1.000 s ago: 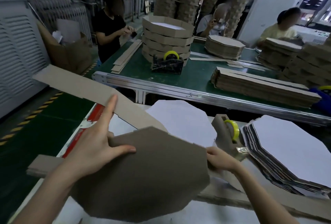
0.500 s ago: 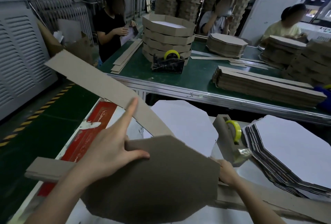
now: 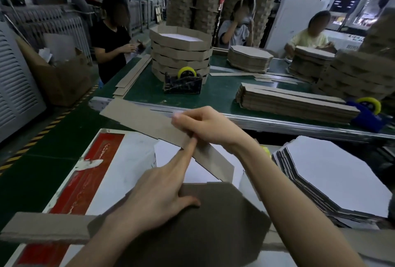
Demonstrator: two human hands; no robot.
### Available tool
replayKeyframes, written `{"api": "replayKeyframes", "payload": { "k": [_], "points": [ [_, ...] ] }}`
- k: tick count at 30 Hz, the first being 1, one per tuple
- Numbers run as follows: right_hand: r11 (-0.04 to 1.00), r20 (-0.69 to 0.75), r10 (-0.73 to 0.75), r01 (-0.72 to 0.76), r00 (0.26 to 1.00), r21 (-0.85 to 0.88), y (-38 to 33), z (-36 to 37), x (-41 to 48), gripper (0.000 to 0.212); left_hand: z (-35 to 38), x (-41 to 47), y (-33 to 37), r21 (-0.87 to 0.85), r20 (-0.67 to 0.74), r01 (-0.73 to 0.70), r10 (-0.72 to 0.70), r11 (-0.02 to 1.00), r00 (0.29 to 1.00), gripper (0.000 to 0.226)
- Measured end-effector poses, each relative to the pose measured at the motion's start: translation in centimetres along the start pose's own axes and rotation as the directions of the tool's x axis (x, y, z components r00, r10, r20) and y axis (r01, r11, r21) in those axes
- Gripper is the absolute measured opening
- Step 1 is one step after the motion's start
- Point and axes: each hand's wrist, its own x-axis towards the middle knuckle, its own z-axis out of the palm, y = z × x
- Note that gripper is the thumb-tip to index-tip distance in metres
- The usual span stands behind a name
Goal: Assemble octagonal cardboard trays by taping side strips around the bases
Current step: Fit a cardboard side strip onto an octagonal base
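Far left there's an open cardboard box [image 3: 59,78] on the floor, and a loose strip [image 3: 42,227] lying flat across the near edge of the white tabletop [image 3: 128,160], which has a red patch on it. Next, the left hand [image 3: 158,194] lies spread on the brown octagonal base [image 3: 192,230], which sits flat on the tabletop close to the camera. Thumb's on the cardboard, and the index finger [image 3: 188,151] is straight out and touching the side strip [image 3: 145,123]. That strip slants from upper left down to just beside the base's far edge. The right hand [image 3: 205,125] is pinching it from above, fingers curled over the top edge.

Behind them, on the green tabletop [image 3: 222,89], a stack of finished trays [image 3: 180,53] stands with a black tape dispenser [image 3: 183,83] just in front of it. Further right there's a pile of strips [image 3: 295,102], then a stack of white-faced bases [image 3: 333,177] beside the right arm.
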Motion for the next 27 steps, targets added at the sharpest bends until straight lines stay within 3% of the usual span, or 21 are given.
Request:
{"api": "replayKeyframes", "payload": {
  "k": [2,5,7,9,11,14,16,17,19,21,24,27],
  "points": [
    [0.998,0.047,-0.024,0.027,0.999,-0.063,-0.6,0.2,-0.6,0.033,-0.2,-0.3,-0.2,0.008,0.004,-0.023,0.023,1.0,1.0,0.123],
    [0.998,-0.038,-0.056,0.058,0.998,0.039,-0.2,0.0,-1.7,0.021,-1.3,-1.2,-0.9,-0.063,-0.047,-0.066,0.063,0.996,0.997,0.112],
    [0.989,-0.095,-0.034,0.047,0.995,0.138,0.5,-0.5,-2.4,0.018,-2.2,-2.2,-1.2,-0.131,-0.067,-0.025,0.016,0.991,0.998,0.107],
    [0.991,-0.135,-0.016,0.033,0.991,0.127,1.4,-0.9,-3.3,0.016,-2.5,-3.0,-1.4,-0.191,-0.077,0.025,-0.041,0.981,0.996,0.1],
    [0.993,-0.172,-0.003,0.024,0.985,0.118,2.2,-1.1,-4.3,0.016,-3.2,-3.3,-1.5,-0.241,-0.003,0.056,-0.059,0.969,0.998,0.081],
    [0.989,-0.204,0.013,0.018,0.979,0.145,3.1,-1.3,-5.4,0.016,-5.3,-3.4,-2.0,-0.057,0.212,0.062,-0.048,0.996,0.976,0.039],
    [0.991,-0.195,0.015,0.012,0.981,0.135,3.4,-1.5,-5.9,0.016,-6.4,-3.6,-2.8,0.121,0.161,0.118,-0.137,0.986,0.977,0.02],
    [0.992,-0.186,0.012,0.011,0.983,0.127,3.5,-1.5,-6.0,0.016,-6.5,-3.7,-3.1,0.082,0.093,0.184,-0.192,0.979,0.977,0.015],
    [0.994,-0.165,0.009,0.008,0.986,0.105,3.4,-1.5,-6.3,0.015,-6.0,-4.0,-3.3,-0.163,0.056,0.269,-0.263,0.949,0.963,0.01],
    [0.996,-0.169,0.014,0.002,0.985,0.094,3.2,-1.4,-6.5,0.015,-5.5,-4.2,-3.1,-0.358,0.21,0.297,-0.234,0.885,0.949,0.015],
    [0.999,-0.137,0.017,-0.01,0.99,0.048,3.0,-1.4,-6.9,0.015,-5.4,-4.9,-3.3,-0.445,0.373,0.31,-0.141,0.84,0.917,0.019],
    [1.0,-0.078,0.002,0.0,0.997,0.019,2.8,-1.4,-7.5,0.017,-5.1,-5.1,-3.6,-0.49,0.266,0.338,-0.232,0.803,0.936,0.011]
  ]
}}
